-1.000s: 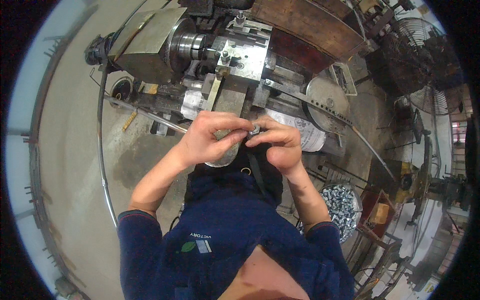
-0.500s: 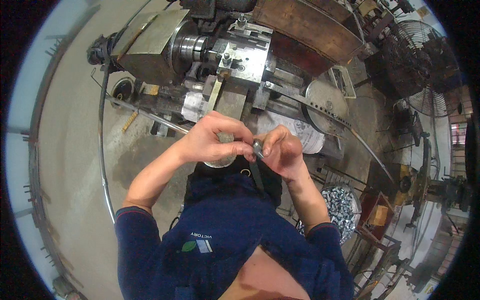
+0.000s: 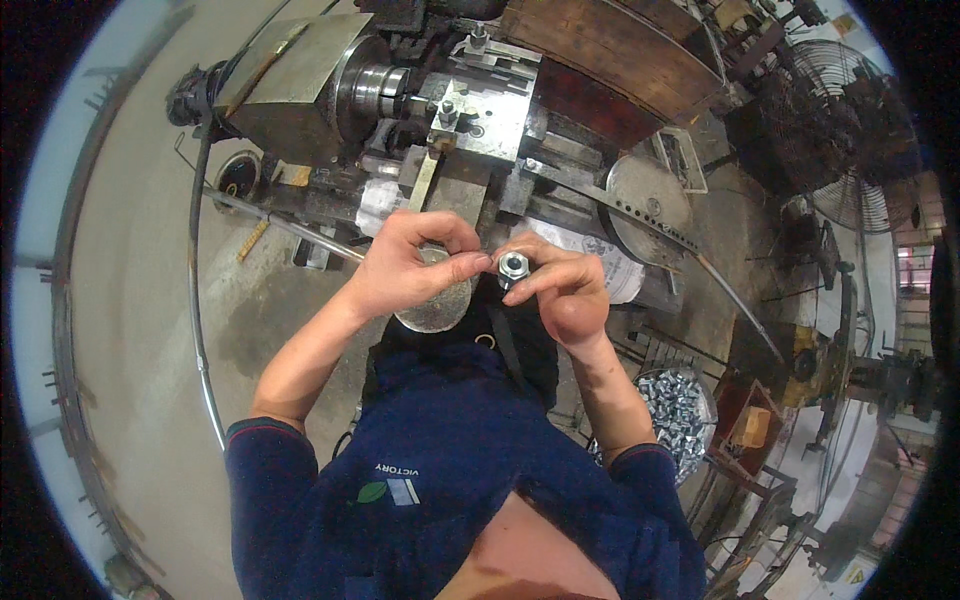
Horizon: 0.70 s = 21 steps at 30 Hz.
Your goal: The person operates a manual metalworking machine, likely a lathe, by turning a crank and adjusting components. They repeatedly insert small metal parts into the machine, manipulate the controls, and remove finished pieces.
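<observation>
Right hand [image 3: 568, 290] pinches a metal nut [image 3: 514, 266] between thumb and forefinger, hole apparently already cut, work left unclear; left hand's [image 3: 405, 268] fingertips nearly meet just beside it, grip untellable; metal pieces [image 3: 680, 410] heap well beyond right fingers.

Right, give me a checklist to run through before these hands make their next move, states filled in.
1. Silver hexagonal metal nut secure in the bare right hand: ok, pinched by thumb and fingers.
2. Nut's hole in sight: ok, its opening faces the camera.
3. Bare left hand off the nut: cannot tell; its fingertips are very close.
4. Both hands away from the silver cylindrical metal chuck: ok.
5. Chuck not turning: cannot tell.
6. Shiny silver metal pieces in view: ok, heaped at the person's right.
</observation>
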### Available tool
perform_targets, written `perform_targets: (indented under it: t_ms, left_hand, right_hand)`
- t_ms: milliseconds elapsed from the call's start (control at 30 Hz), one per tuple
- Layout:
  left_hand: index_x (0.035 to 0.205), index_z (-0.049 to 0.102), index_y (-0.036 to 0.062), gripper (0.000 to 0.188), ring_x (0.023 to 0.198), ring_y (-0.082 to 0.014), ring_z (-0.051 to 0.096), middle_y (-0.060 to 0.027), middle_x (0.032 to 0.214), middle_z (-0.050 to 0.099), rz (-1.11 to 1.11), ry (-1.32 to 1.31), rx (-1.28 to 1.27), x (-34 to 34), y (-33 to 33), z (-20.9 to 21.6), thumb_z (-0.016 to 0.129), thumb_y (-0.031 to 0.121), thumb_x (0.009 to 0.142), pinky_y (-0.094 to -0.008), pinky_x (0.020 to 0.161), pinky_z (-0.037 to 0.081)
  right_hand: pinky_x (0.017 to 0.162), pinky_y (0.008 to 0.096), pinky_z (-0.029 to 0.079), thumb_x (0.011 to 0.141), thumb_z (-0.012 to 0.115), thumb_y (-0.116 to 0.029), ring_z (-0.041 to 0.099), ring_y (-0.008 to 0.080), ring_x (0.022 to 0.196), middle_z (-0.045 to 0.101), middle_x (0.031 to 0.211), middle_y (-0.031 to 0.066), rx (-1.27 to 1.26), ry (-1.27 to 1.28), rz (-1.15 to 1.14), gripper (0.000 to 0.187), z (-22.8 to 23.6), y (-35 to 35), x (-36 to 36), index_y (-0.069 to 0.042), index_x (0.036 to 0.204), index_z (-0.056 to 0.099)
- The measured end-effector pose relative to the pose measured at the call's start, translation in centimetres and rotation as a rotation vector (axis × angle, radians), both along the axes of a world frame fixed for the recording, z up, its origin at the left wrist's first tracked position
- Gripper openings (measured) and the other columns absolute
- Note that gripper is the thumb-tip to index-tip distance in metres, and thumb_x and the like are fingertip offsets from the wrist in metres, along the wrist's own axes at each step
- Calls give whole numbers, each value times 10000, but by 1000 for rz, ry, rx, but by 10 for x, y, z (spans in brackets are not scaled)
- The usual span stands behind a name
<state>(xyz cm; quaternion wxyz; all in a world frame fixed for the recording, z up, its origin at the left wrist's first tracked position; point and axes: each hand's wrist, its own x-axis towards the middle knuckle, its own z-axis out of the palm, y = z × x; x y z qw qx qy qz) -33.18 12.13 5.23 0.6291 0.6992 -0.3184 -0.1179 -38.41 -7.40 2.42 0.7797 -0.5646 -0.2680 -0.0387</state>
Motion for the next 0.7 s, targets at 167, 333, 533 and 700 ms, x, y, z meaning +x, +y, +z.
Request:
perform_targets:
  t_ms: [167, 333, 533, 700]
  left_hand:
    - [729, 609, -6, 119, 609, -84, 542, -32, 634, 587, -26, -34, 15, -1, -2, 4, 679, 89, 739, -235, 576, 432]
    - [727, 605, -9, 118, 612, -83, 535, -30, 636, 582, -38, -15, 25, -1, -3, 5, 674, 85, 742, -236, 578, 430]
    - [732, 602, -7, 123, 604, -79, 522, -24, 621, 570, -22, -21, 31, -1, -3, 1, 672, 93, 746, -235, 572, 424]
    - [728, 599, -5, 138, 596, -71, 512, -19, 610, 564, -6, -5, 48, -1, -3, -2, 677, 107, 749, -231, 562, 416]
  right_hand:
    - [810, 365, 371, 659, 624, -397, 531, 274, 912, 620, 954, 188, -49, -29, -8, 428, 0, -4, 0, 11, 766, 692]
    - [807, 358, 381, 658, 621, -405, 535, 263, 912, 625, 954, 165, -114, -67, -41, 423, 1, -3, 0, -5, 773, 697]
    - [799, 389, 390, 706, 639, -467, 536, 295, 906, 613, 940, 207, -96, -57, -47, 517, 2, -2, -2, 45, 766, 675]
    - [784, 376, 402, 704, 639, -469, 551, 285, 881, 615, 928, 197, -132, -15, -88, 519, 2, -2, -5, 45, 771, 676]
